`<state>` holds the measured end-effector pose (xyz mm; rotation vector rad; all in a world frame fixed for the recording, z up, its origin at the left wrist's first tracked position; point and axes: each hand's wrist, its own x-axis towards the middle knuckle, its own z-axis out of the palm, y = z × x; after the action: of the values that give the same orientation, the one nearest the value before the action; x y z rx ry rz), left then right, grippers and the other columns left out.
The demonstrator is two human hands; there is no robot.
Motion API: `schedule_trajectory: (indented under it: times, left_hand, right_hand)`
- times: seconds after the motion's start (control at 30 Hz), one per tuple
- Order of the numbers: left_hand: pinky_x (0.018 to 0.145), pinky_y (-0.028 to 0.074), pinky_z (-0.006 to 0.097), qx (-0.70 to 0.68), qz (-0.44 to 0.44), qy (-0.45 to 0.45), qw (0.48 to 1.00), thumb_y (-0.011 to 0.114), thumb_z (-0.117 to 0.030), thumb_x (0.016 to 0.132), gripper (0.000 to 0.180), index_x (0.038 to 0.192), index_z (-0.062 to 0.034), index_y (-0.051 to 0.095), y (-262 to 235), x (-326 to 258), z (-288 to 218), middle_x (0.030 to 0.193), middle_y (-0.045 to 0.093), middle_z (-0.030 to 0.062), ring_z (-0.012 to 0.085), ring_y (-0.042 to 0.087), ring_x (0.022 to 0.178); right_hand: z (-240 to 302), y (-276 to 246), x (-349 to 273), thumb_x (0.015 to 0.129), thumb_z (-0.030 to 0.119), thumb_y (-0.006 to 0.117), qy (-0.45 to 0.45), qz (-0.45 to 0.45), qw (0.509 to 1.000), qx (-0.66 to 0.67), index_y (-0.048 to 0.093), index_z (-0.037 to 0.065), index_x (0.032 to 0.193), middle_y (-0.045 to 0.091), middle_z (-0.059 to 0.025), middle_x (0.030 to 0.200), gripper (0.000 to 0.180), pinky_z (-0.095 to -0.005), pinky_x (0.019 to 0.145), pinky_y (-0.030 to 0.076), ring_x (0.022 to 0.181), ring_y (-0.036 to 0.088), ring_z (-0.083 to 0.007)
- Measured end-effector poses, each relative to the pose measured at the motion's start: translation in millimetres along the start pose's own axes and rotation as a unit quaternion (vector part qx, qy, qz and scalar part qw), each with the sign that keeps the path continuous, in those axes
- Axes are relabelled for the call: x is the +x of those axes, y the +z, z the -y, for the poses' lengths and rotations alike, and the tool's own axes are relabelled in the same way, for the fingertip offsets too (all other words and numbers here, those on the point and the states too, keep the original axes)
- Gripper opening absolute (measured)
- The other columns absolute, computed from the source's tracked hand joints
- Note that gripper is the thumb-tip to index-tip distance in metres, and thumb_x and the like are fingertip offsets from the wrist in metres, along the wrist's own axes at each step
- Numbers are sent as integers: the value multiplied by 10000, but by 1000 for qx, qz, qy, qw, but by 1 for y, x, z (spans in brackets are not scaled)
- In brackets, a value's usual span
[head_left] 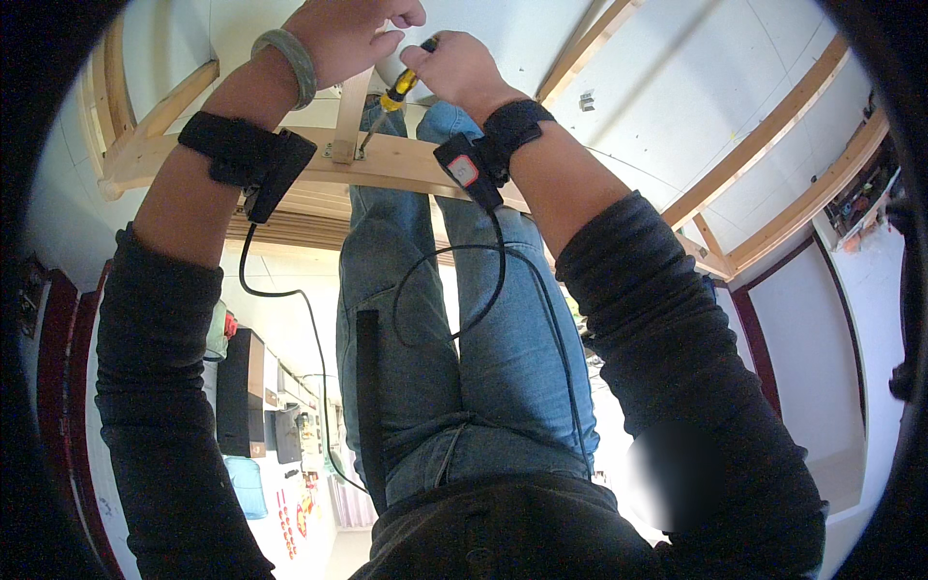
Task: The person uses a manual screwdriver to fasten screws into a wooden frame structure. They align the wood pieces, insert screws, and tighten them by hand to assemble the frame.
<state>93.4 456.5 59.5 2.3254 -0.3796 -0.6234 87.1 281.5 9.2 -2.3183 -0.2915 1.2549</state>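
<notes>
My right hand [462, 70] is closed round the handle of a yellow and black screwdriver [398, 89]. Its thin shaft slants down to a pale wooden rail [401, 159], with the tip close to where a wooden slat [349, 118] meets that rail. Small metal hardware [337, 151] shows at this joint, though whether the tip sits in a screw is too small to tell. To the left, my left hand [343, 41] hovers above the slat, its thumb and a bent finger apart with nothing visible between them. The upper edge cuts off part of it.
Long wooden bars [764, 130] of another frame lie on the pale floor at the right. A small metal piece [587, 101] rests on the floor beyond my right hand. Black cables [503, 251] hang from both wrist straps across my jeans. Assorted items [855, 198] sit at the far right.
</notes>
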Motion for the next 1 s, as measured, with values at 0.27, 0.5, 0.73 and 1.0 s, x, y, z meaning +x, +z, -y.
schedule_trajectory:
  times: [0.27,0.5,0.73,1.0]
  left_hand:
    - [789,487,404,-3,31,-30,999,512,-149,783,201,907,-59,644,-1,6,-5,873,663,143,311,624,857]
    - [732,506,402,72,121,-83,987,539,-168,790,175,891,-64,636,-7,18,-18,826,660,159,320,640,804]
    - [730,488,416,209,129,-25,969,560,-194,781,131,809,-92,638,2,21,-20,776,660,119,294,636,817]
    - [940,372,447,225,172,53,958,539,-266,807,187,799,-133,670,14,31,-24,801,669,46,246,605,898]
  right_hand:
    - [6,7,32,779,394,639,-117,118,986,7,677,52,980,675,-153,900,398,-344,776,495,854,636,-281]
    - [-6,10,52,754,514,569,-102,179,978,-13,708,87,843,674,-178,808,457,-371,726,511,801,666,-277]
    - [-6,0,10,818,558,565,-16,46,989,-139,723,81,801,674,-157,814,503,-397,745,515,806,645,-323]
    - [0,21,-4,744,459,652,-85,-39,993,67,668,93,934,674,-150,851,413,-387,765,524,840,641,-342]
